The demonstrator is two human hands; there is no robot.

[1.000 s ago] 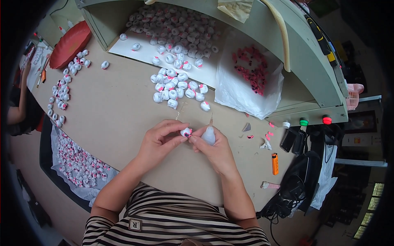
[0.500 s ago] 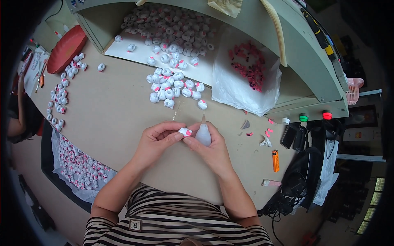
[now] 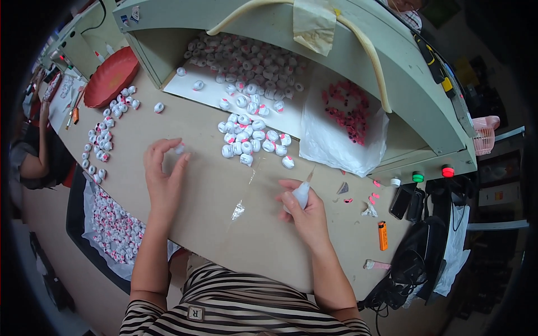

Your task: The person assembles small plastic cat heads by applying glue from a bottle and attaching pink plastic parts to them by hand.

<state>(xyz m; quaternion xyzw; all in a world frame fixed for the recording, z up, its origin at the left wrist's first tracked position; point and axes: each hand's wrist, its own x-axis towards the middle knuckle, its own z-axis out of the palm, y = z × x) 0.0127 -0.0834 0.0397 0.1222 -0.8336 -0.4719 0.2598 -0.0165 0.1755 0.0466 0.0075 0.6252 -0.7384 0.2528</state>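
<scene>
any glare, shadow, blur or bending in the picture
All in the head view: glare on a shiny patch of the tabletop; shadow over the heaped white pieces inside the cabinet; small piece at the left hand looks blurred; fisheye bows the cabinet

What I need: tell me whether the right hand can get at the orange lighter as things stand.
Probably yes: nothing seems to stand between the right hand and the orange lighter, but the thin-tipped squeeze bottle that hand holds would likely need setting down first.
</scene>
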